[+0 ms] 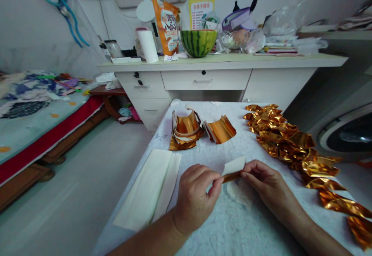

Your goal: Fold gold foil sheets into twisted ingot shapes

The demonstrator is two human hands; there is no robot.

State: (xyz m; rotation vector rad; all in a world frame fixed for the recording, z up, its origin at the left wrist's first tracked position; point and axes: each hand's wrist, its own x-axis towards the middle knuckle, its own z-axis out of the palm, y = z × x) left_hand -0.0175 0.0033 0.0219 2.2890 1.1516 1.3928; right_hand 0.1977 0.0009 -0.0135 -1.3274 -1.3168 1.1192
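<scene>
Between my two hands is a small sheet of gold foil paper [234, 166], white side facing up, with a gold strip folded along its near edge. My left hand [197, 194] pinches the left end of that fold, fingers closed. The right end is pinched by my right hand [266, 182], also closed. Beyond the hands lie a curled stack of gold foil sheets [186, 126] and a smaller curved stack of foil [221, 129]. White paper sheets [148, 186] lie left of my left hand. A long heap of folded gold foil pieces [279, 136] runs down the right side.
The work rests on a cloth-covered table [232, 225]. Behind it stands a white desk [209, 78] carrying a watermelon half [198, 43], an orange snack bag [167, 27] and a paper roll [148, 46]. A bed [43, 128] is at left, a washing machine [348, 132] at right.
</scene>
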